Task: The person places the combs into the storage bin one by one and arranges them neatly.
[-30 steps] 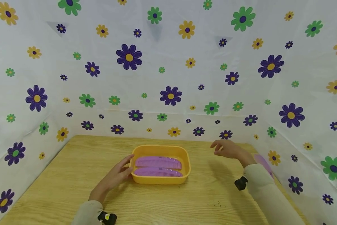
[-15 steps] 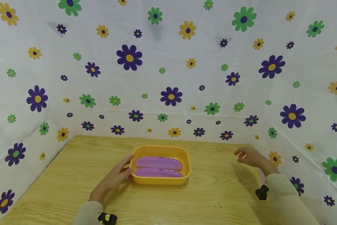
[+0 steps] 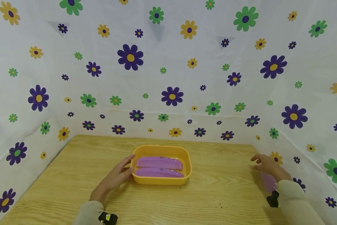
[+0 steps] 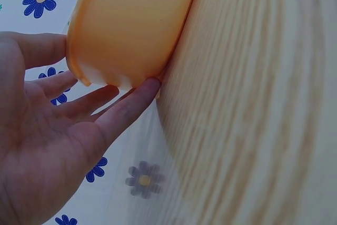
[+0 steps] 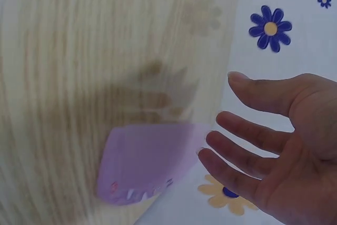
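Observation:
A yellow plastic basin (image 3: 163, 180) stands mid-table with two purple combs inside, a rear comb (image 3: 160, 162) and a front comb (image 3: 158, 172). My left hand (image 3: 115, 178) touches the basin's left end with extended, spread fingers, also seen in the left wrist view. At the table's right edge lies a third purple comb (image 5: 147, 162), its teeth not visible; the right forearm partly covers it in the head view. My right hand (image 3: 268, 165) hovers over that comb, apart from it, with loosely bent fingers holding nothing.
The wood-grain table (image 3: 213, 168) is enclosed at the back and sides by a white flower-print sheet (image 3: 146, 75). A few dark specks (image 3: 220, 205) lie on the tabletop, front right of the basin.
My right hand has moved rightward and somewhat nearer the table's right edge, over the third comb. The left hand, the basin and its two combs stay in place.

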Action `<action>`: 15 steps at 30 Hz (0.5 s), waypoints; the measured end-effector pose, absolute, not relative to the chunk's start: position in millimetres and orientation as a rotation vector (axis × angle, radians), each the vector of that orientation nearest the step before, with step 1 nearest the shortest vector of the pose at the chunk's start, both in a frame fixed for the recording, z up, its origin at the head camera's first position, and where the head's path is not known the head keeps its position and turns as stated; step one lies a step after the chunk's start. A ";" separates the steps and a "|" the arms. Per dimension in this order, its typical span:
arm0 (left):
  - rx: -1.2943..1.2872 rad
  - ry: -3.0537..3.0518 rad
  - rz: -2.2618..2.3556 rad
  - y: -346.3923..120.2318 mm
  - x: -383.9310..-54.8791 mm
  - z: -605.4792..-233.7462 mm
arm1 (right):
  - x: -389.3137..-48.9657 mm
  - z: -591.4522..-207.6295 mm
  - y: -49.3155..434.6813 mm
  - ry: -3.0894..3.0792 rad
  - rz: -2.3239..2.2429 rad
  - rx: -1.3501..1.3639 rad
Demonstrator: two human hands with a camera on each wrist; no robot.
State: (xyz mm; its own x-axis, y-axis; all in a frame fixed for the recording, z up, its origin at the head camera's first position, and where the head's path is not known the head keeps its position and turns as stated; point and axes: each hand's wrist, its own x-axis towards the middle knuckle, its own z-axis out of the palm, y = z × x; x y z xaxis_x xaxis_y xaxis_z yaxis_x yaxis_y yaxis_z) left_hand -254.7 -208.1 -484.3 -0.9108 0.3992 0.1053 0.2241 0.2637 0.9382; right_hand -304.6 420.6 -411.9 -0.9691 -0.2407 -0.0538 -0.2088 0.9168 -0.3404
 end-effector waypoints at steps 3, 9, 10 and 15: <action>0.598 2.361 1.723 -208.8 -254.9 -484.3 | -302.8 -416.4 428.8 2.986 -0.509 -0.280; 0.577 2.347 1.728 -208.7 -255.3 -484.0 | -299.9 -424.1 440.4 2.977 -0.529 -0.107; 0.573 2.348 1.728 -208.7 -255.2 -483.8 | -299.5 -426.1 442.3 2.970 -0.542 -0.077; 0.558 2.356 1.727 -208.7 -255.6 -484.3 | -295.0 -437.4 450.1 2.953 -0.608 0.037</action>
